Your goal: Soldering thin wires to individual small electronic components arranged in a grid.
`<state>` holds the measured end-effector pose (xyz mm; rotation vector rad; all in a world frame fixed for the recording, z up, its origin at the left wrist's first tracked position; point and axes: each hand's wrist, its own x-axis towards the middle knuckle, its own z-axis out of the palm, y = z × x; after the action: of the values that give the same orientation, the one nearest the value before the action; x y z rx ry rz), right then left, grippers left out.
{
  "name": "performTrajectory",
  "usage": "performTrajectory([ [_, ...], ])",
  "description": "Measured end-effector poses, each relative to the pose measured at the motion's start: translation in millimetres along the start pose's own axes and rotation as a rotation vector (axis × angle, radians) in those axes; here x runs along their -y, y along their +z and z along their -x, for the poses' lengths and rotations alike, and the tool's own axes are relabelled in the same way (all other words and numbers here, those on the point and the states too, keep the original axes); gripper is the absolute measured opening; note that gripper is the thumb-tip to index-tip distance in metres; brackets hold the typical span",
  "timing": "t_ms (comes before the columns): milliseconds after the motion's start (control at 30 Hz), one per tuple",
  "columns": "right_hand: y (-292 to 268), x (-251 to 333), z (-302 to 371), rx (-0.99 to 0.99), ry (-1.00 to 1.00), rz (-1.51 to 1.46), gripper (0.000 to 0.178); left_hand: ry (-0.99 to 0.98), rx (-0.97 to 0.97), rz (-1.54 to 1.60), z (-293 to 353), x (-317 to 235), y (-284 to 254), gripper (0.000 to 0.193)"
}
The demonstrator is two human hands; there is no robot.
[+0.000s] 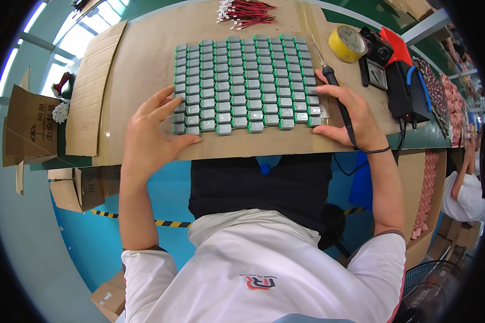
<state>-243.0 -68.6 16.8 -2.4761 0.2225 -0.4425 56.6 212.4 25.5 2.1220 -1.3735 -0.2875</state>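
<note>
A large flat array of small grey rectangular parts with green edges (pixel 245 86) lies in close rows on the brown cardboard work surface. My left hand (pixel 151 126) is at its left edge, fingers spread and fingertips against the outer parts, thumb near the lower left corner. On the opposite edge, my right hand (pixel 355 113) touches the parts with its fingers and thumb apart. A soldering iron (pixel 329 75) is tucked between the fingers of that hand, its tip pointing away from me. Its black cable runs down past my wrist.
Red wires with white connectors (pixel 245 13) lie beyond the array. At the right are yellow tape (pixel 347 44), a black soldering station (pixel 407 91) and a red piece (pixel 396 46). A cardboard flap (pixel 94 91) and an open box (pixel 32 124) are at the left.
</note>
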Motion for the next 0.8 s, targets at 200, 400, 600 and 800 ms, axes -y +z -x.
performTrajectory([
  [200,2.0,-3.2,2.8,0.008,0.019,-0.004,0.069,-0.007,-0.012,0.011,1.3,1.3,8.0,0.072],
  [400,-1.4,-4.7,-2.2,-0.014,-0.024,-0.002,0.071,-0.040,-0.030,0.006,-1.5,-6.6,4.2,0.071],
  [600,1.1,-4.6,-0.4,0.002,-0.039,0.009,0.071,-0.027,-0.032,0.011,-3.3,-2.9,5.7,0.070],
  [800,5.8,2.0,6.2,0.012,-0.047,-0.013,0.072,0.009,-0.066,0.077,-0.6,7.7,6.4,0.067],
])
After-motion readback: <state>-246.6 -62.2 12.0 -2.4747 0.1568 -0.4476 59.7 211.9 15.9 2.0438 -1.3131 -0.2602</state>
